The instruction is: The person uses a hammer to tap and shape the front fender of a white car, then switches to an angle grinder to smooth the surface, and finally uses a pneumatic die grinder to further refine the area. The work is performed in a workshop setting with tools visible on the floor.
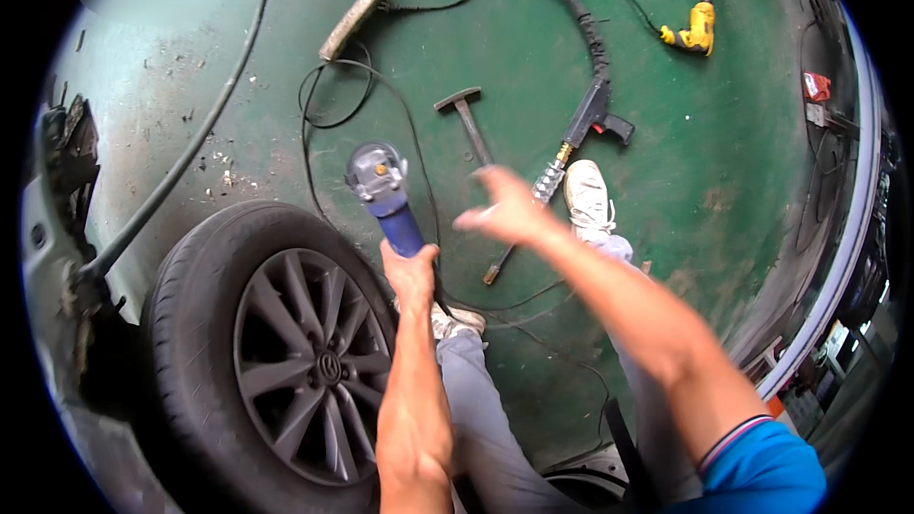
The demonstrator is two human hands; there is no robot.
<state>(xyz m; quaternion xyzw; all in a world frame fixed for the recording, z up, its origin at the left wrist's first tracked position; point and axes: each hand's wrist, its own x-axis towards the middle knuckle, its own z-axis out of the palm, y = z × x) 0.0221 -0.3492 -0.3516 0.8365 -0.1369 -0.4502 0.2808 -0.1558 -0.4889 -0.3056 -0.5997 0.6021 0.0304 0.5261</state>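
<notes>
My left hand is wrapped round the rear of a blue angle grinder, whose grey head and guard point away from me over the floor. A cord hangs down beside that wrist. My right hand is in the air to the right of the grinder, smeared by motion, with fingers apart and nothing visible in it. Just beyond it lies a hammer, the lower end of its handle hidden by the hand. Partly behind this hand, a black gun-shaped tool with a red trigger and long metal shaft rests on the floor.
A car wheel stands close on my left, beside a stripped car body. Cables cross the green floor. Farther off lie a dirty power strip and a yellow drill. My shoes flank the metal shaft.
</notes>
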